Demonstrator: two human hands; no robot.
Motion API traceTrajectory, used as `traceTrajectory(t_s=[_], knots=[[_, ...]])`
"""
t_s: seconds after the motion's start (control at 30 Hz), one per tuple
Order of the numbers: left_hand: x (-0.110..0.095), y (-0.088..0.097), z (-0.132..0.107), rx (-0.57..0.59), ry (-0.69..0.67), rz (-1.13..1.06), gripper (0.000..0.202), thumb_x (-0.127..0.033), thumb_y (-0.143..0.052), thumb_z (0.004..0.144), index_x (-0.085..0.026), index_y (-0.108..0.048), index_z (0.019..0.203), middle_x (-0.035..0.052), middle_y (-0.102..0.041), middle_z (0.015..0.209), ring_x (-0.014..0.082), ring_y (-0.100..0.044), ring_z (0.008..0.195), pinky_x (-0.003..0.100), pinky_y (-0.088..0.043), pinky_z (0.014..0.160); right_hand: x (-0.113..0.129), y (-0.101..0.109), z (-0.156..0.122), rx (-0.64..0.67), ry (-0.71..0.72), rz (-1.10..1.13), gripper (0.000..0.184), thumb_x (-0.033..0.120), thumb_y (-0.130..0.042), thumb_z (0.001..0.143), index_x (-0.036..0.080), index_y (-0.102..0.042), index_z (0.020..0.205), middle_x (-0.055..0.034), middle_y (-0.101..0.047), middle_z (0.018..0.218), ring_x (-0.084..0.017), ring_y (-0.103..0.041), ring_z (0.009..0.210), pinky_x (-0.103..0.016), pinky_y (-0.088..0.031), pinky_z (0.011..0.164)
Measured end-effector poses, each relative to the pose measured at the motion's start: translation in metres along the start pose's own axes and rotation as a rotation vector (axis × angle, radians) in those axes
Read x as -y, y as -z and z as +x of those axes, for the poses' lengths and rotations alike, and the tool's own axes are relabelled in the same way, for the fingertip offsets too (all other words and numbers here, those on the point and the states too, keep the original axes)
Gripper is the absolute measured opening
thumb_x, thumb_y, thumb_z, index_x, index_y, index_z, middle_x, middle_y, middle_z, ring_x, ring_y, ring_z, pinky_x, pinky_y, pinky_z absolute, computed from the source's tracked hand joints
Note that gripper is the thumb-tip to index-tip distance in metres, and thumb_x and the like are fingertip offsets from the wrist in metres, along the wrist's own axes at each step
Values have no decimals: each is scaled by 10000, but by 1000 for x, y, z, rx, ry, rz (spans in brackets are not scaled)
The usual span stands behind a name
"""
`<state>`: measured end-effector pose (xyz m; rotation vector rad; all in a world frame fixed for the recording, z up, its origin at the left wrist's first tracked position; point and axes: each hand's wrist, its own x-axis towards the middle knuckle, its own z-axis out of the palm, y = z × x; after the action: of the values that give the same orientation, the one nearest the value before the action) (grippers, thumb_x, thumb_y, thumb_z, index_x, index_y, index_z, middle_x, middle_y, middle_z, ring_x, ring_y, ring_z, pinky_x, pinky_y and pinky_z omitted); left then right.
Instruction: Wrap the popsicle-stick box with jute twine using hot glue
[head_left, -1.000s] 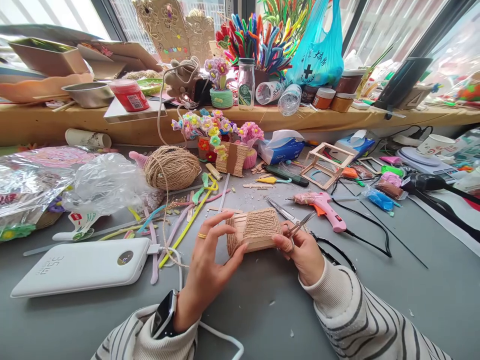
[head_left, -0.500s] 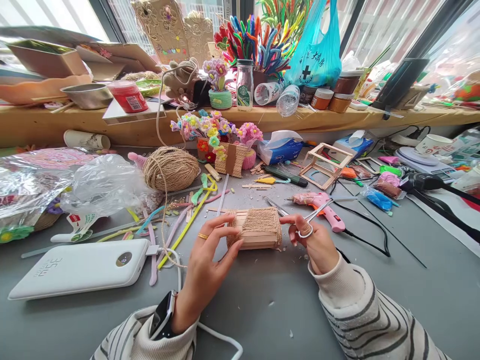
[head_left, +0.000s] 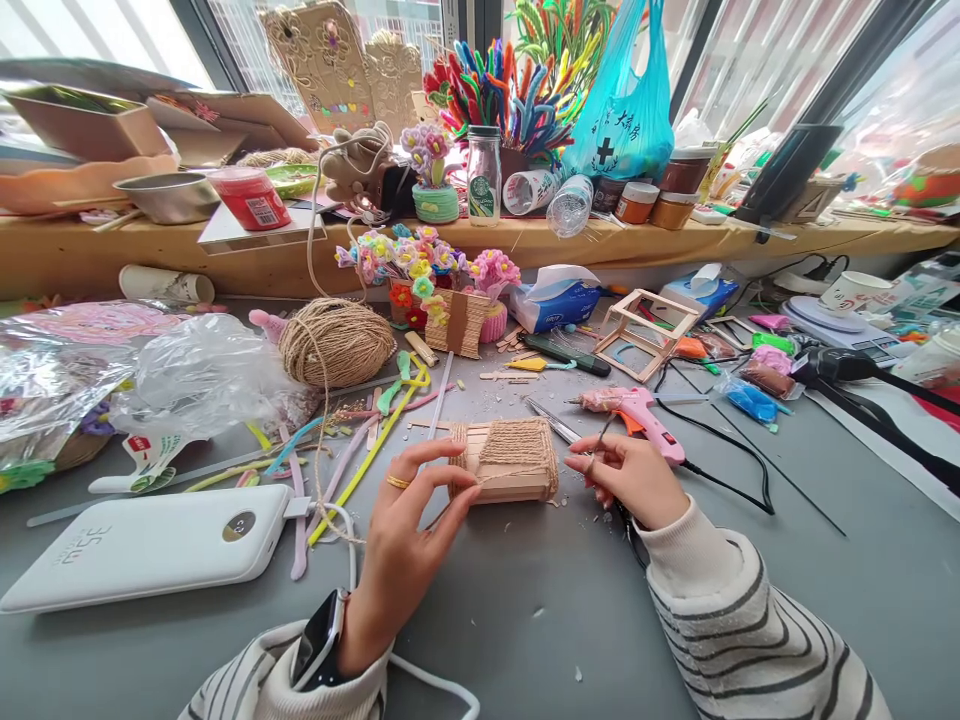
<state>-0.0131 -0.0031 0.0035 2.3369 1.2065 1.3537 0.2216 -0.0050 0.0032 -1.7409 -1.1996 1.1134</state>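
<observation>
A small box point(head_left: 517, 485) of flat wooden sticks lies on its side, partly wrapped in jute twine point(head_left: 517, 442). At its left end is my left hand point(head_left: 420, 500), thumb and fingertips closed on a loose strand of twine that runs across the sticks. My right hand point(head_left: 626, 480) is off the box's right end, fingers curled around a pair of scissors point(head_left: 602, 432) that the hand mostly hides. A pointed metal tool point(head_left: 551, 418) lies between the box and that hand. Behind my right hand rests a pink glue gun point(head_left: 637, 410).
A ball of jute twine point(head_left: 337, 340) sits back left, near a clear plastic bag point(head_left: 210, 380). A white power bank point(head_left: 150, 545) with a cable lies at left. Farther back stand a wooden stick frame point(head_left: 649, 335), a tissue pack point(head_left: 555, 300) and pipe-cleaner flowers point(head_left: 420, 265).
My right hand has drawn away from the box's right end, and its scissors have turned in the fingers. A strand of twine now shows across the bare sticks. My left hand stays at the left end.
</observation>
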Motion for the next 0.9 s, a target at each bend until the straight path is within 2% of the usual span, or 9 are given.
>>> traceTrajectory(t_s=[0.1,0.27,0.4,0.53,0.6,0.7,0.8,0.9], knots=[[0,2,0,-42,0,-22,95,-129,-575,775,-214,-574,817,19,-594,960,151,-560,938,313,-448,861,-1,-2,0,1,28,-30,279,411,-621,622,159,-610,742,27,-531,477,-107,-491,364,-223,-426,338],[1,5,-1,-114,42,-94,90,-135,-553,790,-214,-567,831,6,-628,881,144,-593,872,325,-482,819,-3,-4,1,-41,50,-175,169,345,-571,679,179,-592,703,42,-522,424,-104,-467,316,-210,-385,296],[3,3,-4,-172,88,-180,94,-132,-541,798,-208,-557,851,3,-628,828,139,-604,831,314,-502,773,-4,-5,1,-48,65,-235,142,301,-549,699,178,-599,749,38,-544,437,-117,-489,318,-225,-413,314],[3,1,-8,-292,163,-275,244,-117,-545,796,-222,-504,1013,-30,-585,759,109,-604,712,295,-502,727,-6,-7,1,-25,53,-244,209,305,-540,704,164,-601,847,22,-592,483,-142,-537,344,-253,-456,342],[3,1,-8,-285,153,-294,267,-113,-495,826,-233,-493,1064,-43,-555,723,90,-582,646,277,-494,691,-5,-8,1,-3,63,-245,229,305,-532,708,159,-600,870,9,-620,518,-146,-556,358,-259,-470,359],[2,4,-6,-218,149,-228,202,-132,-425,864,-227,-565,977,-28,-531,718,81,-551,643,248,-471,656,-4,-9,0,-1,109,-275,221,301,-531,708,157,-609,857,-3,-650,554,-142,-574,374,-259,-489,405],[2,5,-4,-215,219,-180,190,-173,-412,873,-215,-569,971,0,-538,797,97,-557,713,257,-477,686,-2,-9,-1,1,143,-316,225,313,-524,711,160,-618,845,1,-643,525,-142,-578,372,-250,-477,406],[3,2,-2,-161,323,-220,301,-238,-461,852,-224,-471,1152,66,-510,1066,137,-576,870,297,-503,749,-2,-8,-2,4,166,-340,260,355,-507,720,159,-623,846,-8,-640,511,-152,-576,369,-261,-467,401]])
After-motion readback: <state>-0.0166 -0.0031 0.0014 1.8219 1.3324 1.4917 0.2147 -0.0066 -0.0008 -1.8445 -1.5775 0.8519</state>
